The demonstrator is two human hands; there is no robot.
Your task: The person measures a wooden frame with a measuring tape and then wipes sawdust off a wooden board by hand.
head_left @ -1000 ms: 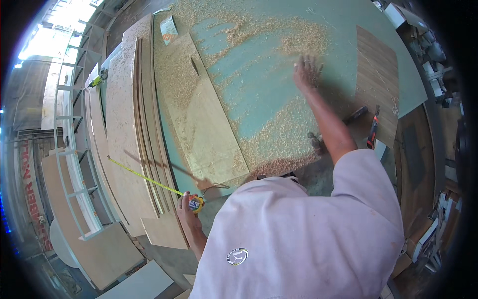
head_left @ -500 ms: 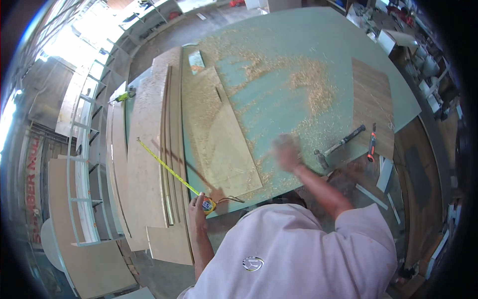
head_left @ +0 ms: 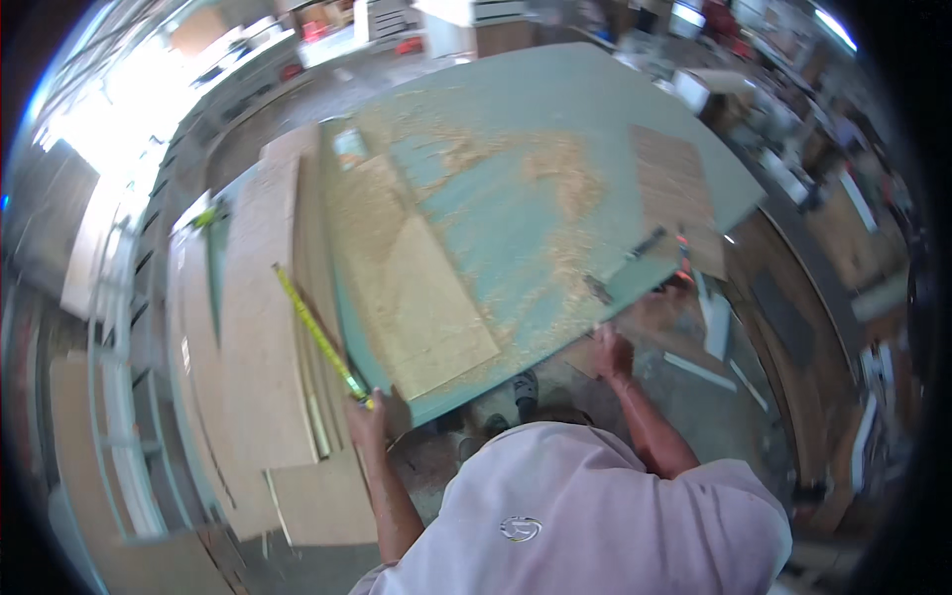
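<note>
In my left hand (head_left: 369,424), at the near left edge of the table, is a tape measure whose case is mostly hidden by my closed fingers. Its yellow blade (head_left: 319,339) runs out up and left, over the stacked wooden boards (head_left: 260,327). My right hand (head_left: 613,354) is closed in a fist just off the table's near edge; what it holds, if anything, is hidden. Nearest to that fist lies a hammer (head_left: 631,260), with red-and-black pliers or a similar tool (head_left: 683,256) to its right. A thin pale board (head_left: 426,317) lies flat between my hands.
Wood shavings (head_left: 565,178) are scattered over the green tabletop (head_left: 516,89). A brown panel (head_left: 674,183) lies at the right, and a green tool (head_left: 205,216) at the far left. White strips (head_left: 699,371) and offcuts are on the floor at the right. A ladder-like white frame (head_left: 124,436) stands left.
My right hand has drawn back from over the shavings to the near edge and closed. The left still grips the tape measure, its blade now more steeply angled. The whole view has shifted.
</note>
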